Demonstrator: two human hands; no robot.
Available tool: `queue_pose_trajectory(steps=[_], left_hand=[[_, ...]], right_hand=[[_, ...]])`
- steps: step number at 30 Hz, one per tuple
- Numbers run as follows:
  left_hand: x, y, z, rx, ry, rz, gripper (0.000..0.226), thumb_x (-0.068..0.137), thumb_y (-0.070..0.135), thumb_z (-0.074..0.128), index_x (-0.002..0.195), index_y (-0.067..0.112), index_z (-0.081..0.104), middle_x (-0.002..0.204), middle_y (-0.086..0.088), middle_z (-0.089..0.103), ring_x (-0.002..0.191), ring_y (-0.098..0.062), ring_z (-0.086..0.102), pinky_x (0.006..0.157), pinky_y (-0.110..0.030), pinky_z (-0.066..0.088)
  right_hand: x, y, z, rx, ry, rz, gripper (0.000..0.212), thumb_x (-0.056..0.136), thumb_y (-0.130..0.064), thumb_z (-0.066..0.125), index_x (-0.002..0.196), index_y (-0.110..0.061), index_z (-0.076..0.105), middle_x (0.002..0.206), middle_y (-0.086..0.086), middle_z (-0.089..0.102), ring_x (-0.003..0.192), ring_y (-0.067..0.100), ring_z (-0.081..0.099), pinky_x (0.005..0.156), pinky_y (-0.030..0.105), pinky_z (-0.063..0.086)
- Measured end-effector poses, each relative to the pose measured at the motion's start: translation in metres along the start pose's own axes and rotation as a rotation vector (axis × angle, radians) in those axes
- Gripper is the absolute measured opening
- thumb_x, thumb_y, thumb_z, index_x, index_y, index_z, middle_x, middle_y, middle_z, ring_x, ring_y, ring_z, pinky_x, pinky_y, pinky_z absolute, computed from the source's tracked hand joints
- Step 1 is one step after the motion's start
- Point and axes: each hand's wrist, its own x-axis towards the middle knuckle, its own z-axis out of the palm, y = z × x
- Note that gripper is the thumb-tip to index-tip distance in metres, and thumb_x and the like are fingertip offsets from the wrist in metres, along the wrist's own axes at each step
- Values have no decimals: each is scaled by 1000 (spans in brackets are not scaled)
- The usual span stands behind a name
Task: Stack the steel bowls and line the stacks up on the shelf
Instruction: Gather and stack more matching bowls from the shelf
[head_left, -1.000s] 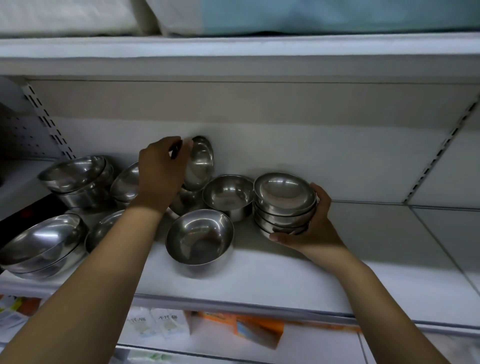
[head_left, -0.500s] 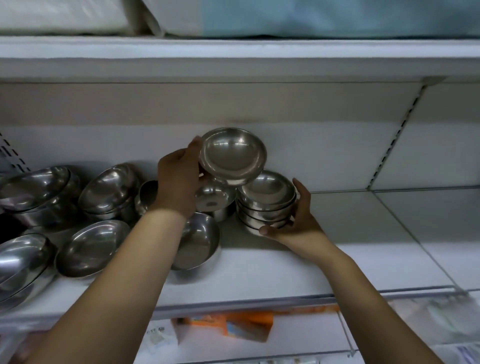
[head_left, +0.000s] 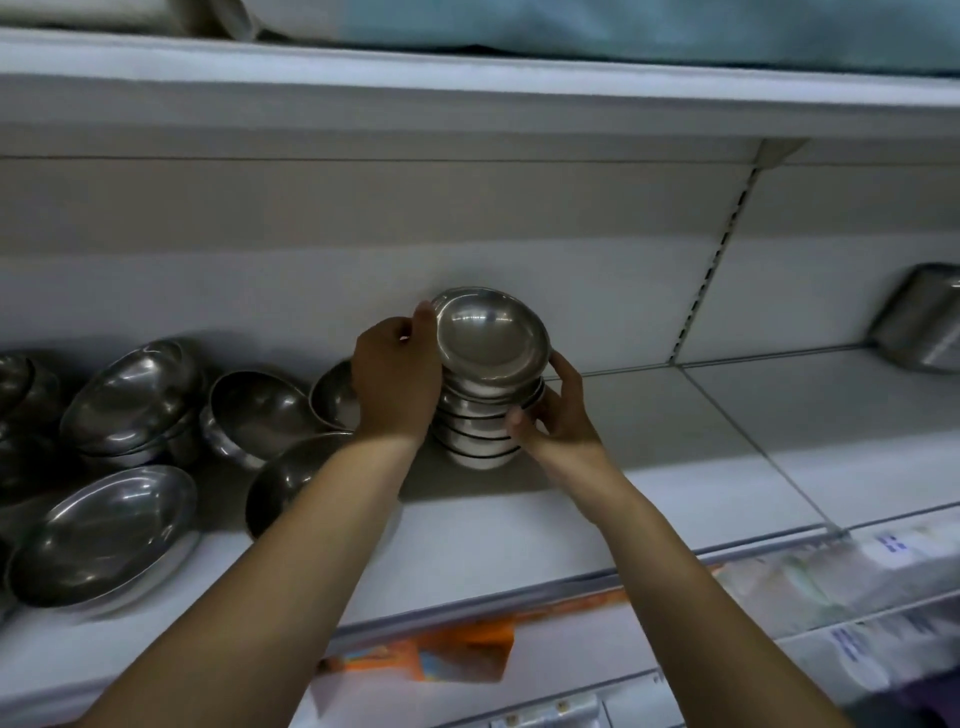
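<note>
A stack of small steel bowls (head_left: 480, 431) stands on the white shelf (head_left: 519, 525) near its middle. On top of it lies one more small bowl (head_left: 491, 338), tilted toward me. My left hand (head_left: 397, 382) holds that top bowl by its left rim, fingers curled round the edge. My right hand (head_left: 558, 410) grips the right side of the stack, thumb in front. Loose larger steel bowls (head_left: 130, 395) lie jumbled at the left of the shelf, some nested, some tipped.
A wide shallow bowl (head_left: 104, 535) sits at the shelf's front left edge. A steel container (head_left: 919, 325) lies tipped on the neighbouring shelf bay at right. The upper shelf (head_left: 467, 78) hangs low overhead. Packaged goods (head_left: 831, 582) fill the shelf below.
My left hand carried a small bowl from the pile at left over to the right and set it on top of the stack. My right hand stayed on the stack. The view shifted right.
</note>
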Motion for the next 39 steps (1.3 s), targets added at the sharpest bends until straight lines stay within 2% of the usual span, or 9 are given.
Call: queue_pose_trajectory(steps=[4, 10, 12, 15, 17, 19, 23, 32, 39], left_hand=[[-3, -14, 4, 54, 48, 84, 54, 102, 31, 57, 54, 12, 42, 50, 1, 39, 54, -16, 36, 62, -33, 33], [-4, -27, 3, 92, 1, 48, 52, 104, 38, 52, 60, 12, 47, 58, -5, 49, 62, -22, 47, 66, -36, 40], [-10, -26, 3, 99, -31, 8, 46, 106, 41, 46, 76, 10, 59, 74, -5, 60, 76, -22, 57, 71, -34, 42], [-25, -23, 7, 67, -86, -50, 41, 108, 43, 40, 120, 15, 67, 113, 2, 67, 114, -19, 59, 88, -22, 36], [-30, -24, 8, 31, -117, -90, 49, 107, 47, 38, 150, 26, 47, 150, 4, 53, 140, -15, 45, 103, -17, 27], [-32, -25, 9, 23, -150, -105, 56, 106, 52, 36, 158, 33, 30, 162, 7, 36, 149, -15, 33, 108, -20, 22], [-37, -31, 6, 63, -232, -111, 63, 103, 57, 37, 160, 33, 26, 161, 3, 39, 147, -18, 37, 104, -20, 24], [-35, -39, -3, 69, -321, -51, 89, 82, 84, 38, 156, 35, 33, 152, 7, 51, 139, -16, 49, 117, -42, 40], [-56, -27, 13, -34, -338, 22, 69, 88, 71, 49, 148, 36, 45, 139, 15, 59, 125, -2, 56, 104, -24, 46]], right_hand=[[3, -5, 5, 10, 28, -35, 63, 91, -46, 66, 139, -54, 26, 148, -2, 53, 132, 0, 50, 90, 6, 46], [9, 0, 8, 44, 113, -53, 65, 78, -63, 69, 135, -50, 41, 146, -8, 54, 131, 8, 55, 101, 24, 51], [11, 2, 9, 46, 130, -51, 65, 75, -65, 69, 132, -47, 44, 142, -6, 56, 129, 11, 57, 107, 35, 50], [12, 1, 15, 53, 151, -64, 61, 74, -64, 68, 127, -45, 43, 138, -1, 59, 126, 12, 59, 107, 35, 50], [13, 1, 19, 72, 162, -64, 61, 76, -61, 67, 128, -43, 42, 137, 0, 61, 125, 9, 61, 105, 30, 51], [14, 1, 21, 101, 162, -49, 58, 82, -57, 65, 133, -40, 40, 134, -5, 62, 121, 2, 62, 102, 23, 51], [17, 1, 23, 185, 198, 3, 67, 83, -68, 54, 143, -41, 38, 132, -18, 59, 115, -9, 60, 102, 22, 51], [13, 0, 30, 265, 271, 7, 68, 88, -62, 52, 145, -26, 44, 134, -7, 63, 119, 2, 64, 101, 24, 51], [-5, -6, 5, 244, 307, 9, 81, 76, -79, 52, 144, -36, 45, 135, -11, 63, 122, 6, 62, 102, 30, 51]])
